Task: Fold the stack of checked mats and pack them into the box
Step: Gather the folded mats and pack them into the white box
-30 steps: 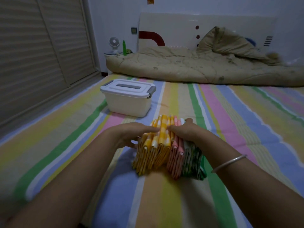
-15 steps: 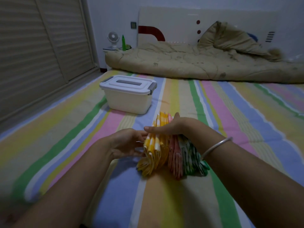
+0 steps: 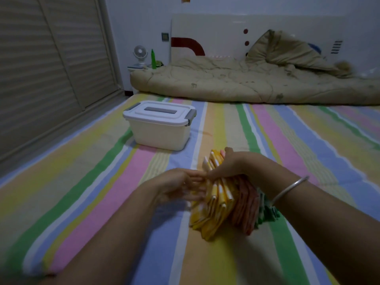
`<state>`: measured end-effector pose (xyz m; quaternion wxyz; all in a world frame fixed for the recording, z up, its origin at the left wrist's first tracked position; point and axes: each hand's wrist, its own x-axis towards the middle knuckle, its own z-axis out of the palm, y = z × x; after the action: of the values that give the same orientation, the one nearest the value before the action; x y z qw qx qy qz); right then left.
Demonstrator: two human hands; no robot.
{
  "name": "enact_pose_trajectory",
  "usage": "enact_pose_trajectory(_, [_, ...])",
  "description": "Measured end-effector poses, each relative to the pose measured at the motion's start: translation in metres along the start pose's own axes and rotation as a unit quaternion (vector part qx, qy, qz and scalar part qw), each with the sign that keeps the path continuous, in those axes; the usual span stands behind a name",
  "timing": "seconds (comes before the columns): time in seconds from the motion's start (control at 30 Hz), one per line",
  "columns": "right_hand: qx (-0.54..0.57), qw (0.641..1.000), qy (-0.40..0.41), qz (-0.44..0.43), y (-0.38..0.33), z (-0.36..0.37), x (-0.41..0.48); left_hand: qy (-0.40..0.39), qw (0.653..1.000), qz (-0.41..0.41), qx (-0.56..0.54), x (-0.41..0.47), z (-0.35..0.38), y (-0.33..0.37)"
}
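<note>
The left hand (image 3: 176,188) is smeared by motion, so how its fingers meet the stack of checked mats (image 3: 222,202) cannot be read. The right hand (image 3: 228,165) covers the stack's top edges, and its wrist hides most of the green mats (image 3: 266,212). Both forearms (image 3: 102,254) run off the near edge.

One wide-angle head-worn camera faces forward and down, close over the left hand (image 3: 178,187), right hand (image 3: 231,164) and stack of yellow, orange and green checked cloth mats (image 3: 223,204); the dim white far wall (image 3: 144,17) seems well off.
</note>
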<state>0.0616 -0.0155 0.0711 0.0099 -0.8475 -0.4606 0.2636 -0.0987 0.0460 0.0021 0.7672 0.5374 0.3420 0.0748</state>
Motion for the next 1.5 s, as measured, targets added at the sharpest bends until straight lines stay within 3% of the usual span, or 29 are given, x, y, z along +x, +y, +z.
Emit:
enact_pose_trajectory(0.07, [-0.009,1.0,-0.006,-0.01,-0.003,0.006,-0.002,0.042,0.996,-0.023,0.074,0.002,-0.014,0.014])
enact_pose_trajectory(0.13, [-0.012,1.0,-0.006,-0.008,0.0,0.006,0.0,0.174,0.965,0.011,0.196,0.01,-0.021,0.03])
enact_pose_trajectory(0.17, [-0.007,1.0,-0.003,-0.008,0.004,0.006,0.0,0.268,0.918,0.057,0.287,0.019,-0.026,0.037])
enact_pose_trajectory(0.2, [0.002,1.0,0.002,-0.008,0.009,0.007,0.002,0.351,0.849,0.106,0.38,0.027,-0.028,0.046])
enact_pose_trajectory(0.27, [0.021,0.999,0.016,-0.021,0.019,0.009,0.004,0.437,0.727,0.18,0.499,0.041,-0.033,0.061])
enact_pose_trajectory(0.33, [0.028,0.999,0.019,-0.03,0.023,0.01,0.004,0.447,0.65,0.195,0.582,0.061,-0.044,0.074])
enact_pose_trajectory(0.43, [0.009,0.999,0.02,-0.028,0.023,0.013,0.006,0.428,0.56,0.127,0.699,0.09,-0.062,0.089])
enact_pose_trajectory(0.5, [-0.004,0.999,0.028,-0.027,0.023,0.015,0.008,0.427,0.521,0.109,0.731,0.102,-0.071,0.093])
enact_pose_trajectory(0.6, [-0.005,0.999,0.042,-0.028,0.025,0.018,0.009,0.432,0.457,0.152,0.762,0.105,-0.076,0.093])
enact_pose_trajectory(0.7, [-0.002,0.999,0.044,-0.028,0.025,0.018,0.01,0.41,0.423,0.179,0.788,0.096,-0.068,0.098])
enact_pose_trajectory(0.77, [-0.001,0.999,0.043,-0.029,0.025,0.017,0.008,0.383,0.422,0.208,0.795,0.088,-0.058,0.101])
enact_pose_trajectory(0.97, [-0.016,0.997,0.063,-0.03,0.024,0.019,0.002,0.361,0.437,0.397,0.722,0.071,-0.021,0.088])
enact_pose_trajectory(1.1, [-0.019,0.997,0.075,-0.031,0.023,0.022,-0.004,0.352,0.462,0.424,0.695,0.064,0.007,0.071])
enact_pose_trajectory(1.17, [-0.017,0.996,0.082,-0.031,0.023,0.023,-0.008,0.345,0.523,0.434,0.647,0.059,0.015,0.067])
enact_pose_trajectory(1.23, [-0.008,0.995,0.091,-0.036,0.025,0.024,-0.01,0.345,0.646,0.415,0.54,0.053,0.014,0.069])
enact_pose_trajectory(1.27, [-0.003,0.995,0.093,-0.039,0.026,0.025,-0.011,0.364,0.689,0.412,0.474,0.05,0.009,0.071])
enact_pose_trajectory(1.3, [0.001,0.995,0.093,-0.042,0.027,0.025,-0.011,0.396,0.701,0.412,0.426,0.047,0.0,0.072])
enact_pose_trajectory(1.37, [0.004,0.995,0.085,-0.052,0.028,0.024,-0.01,0.498,0.661,0.38,0.413,0.041,-0.025,0.073])
enact_pose_trajectory(1.4, [0.002,0.996,0.075,-0.056,0.028,0.023,-0.009,0.541,0.657,0.326,0.412,0.039,-0.042,0.072])
enact_pose_trajectory(1.43, [-0.001,0.996,0.065,-0.06,0.026,0.022,-0.008,0.561,0.679,0.256,0.398,0.035,-0.057,0.07])
enact_pose_trajectory(1.5, [-0.009,0.996,0.054,-0.067,0.023,0.02,-0.006,0.537,0.761,0.14,0.335,0.029,-0.08,0.068])
